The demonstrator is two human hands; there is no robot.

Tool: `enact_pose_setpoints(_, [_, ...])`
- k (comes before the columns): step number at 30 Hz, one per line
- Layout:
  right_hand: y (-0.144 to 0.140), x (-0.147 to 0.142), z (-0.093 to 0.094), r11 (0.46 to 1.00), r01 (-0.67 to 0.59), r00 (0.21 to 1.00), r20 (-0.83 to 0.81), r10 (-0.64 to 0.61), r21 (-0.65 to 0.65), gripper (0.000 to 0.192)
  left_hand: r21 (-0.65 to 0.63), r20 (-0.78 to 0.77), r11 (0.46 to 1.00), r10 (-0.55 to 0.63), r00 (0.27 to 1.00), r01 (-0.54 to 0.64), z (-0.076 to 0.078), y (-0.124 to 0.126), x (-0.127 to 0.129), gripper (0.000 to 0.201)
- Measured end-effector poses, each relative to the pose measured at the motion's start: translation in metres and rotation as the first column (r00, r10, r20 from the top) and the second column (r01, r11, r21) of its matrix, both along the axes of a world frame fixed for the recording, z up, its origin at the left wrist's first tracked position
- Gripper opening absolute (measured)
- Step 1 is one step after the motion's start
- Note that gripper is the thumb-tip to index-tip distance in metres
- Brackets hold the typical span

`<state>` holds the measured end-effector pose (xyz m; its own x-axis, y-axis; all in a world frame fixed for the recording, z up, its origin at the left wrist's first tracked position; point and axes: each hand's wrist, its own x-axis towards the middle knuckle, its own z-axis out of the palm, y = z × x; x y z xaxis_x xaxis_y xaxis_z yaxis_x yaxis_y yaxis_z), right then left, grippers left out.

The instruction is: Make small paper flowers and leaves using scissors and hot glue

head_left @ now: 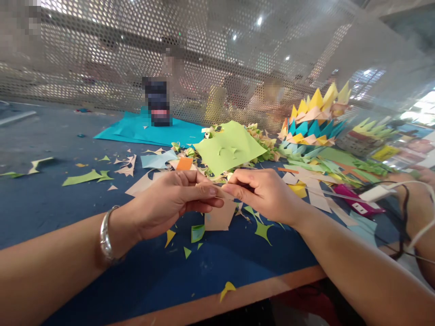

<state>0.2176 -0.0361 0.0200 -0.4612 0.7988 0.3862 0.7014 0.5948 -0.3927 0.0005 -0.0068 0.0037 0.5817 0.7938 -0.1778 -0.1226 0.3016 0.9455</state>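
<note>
My left hand (173,199) and my right hand (263,192) meet over the blue table (50,199), both pinching one peach paper piece (220,215) that hangs down between the fingertips. A silver bracelet (106,235) sits on my left wrist. Just behind the hands lies a light green paper sheet (227,147) with small cut flaps, resting on a pile of folded scraps. Green, yellow and peach offcuts lie scattered under and around my hands.
A spiky stack of folded yellow, peach and teal paper pieces (312,120) stands at the back right. A teal sheet (136,131) lies at the back. A pink tool (356,203) with cables lies to the right. A perforated metal screen (102,59) closes the table's far side.
</note>
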Motion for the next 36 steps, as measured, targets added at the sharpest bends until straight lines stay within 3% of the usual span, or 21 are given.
enact_pose_setpoints(15, [-0.0004, 0.0000, -0.0001, 0.999, -0.027, 0.999, 0.021, 0.027, 0.018, 0.038, -0.021, -0.020, 0.997, -0.069, 0.997, 0.068, 0.0005, 0.0012, 0.0003, 0.017])
enact_pose_setpoints(27, [0.0003, -0.0004, 0.0012, 1.000, -0.013, 1.000, 0.000, 0.013, 0.023, 0.040, -0.031, 0.005, 0.999, 0.034, 0.999, -0.034, 0.0038, -0.0004, -0.0022, 0.014])
enact_pose_setpoints(36, [0.0004, 0.0000, 0.0028, 1.000, -0.009, 1.000, 0.011, 0.008, 0.013, 0.042, -0.008, 0.006, 0.999, 0.042, 0.999, -0.042, 0.0015, 0.0008, -0.0008, 0.015])
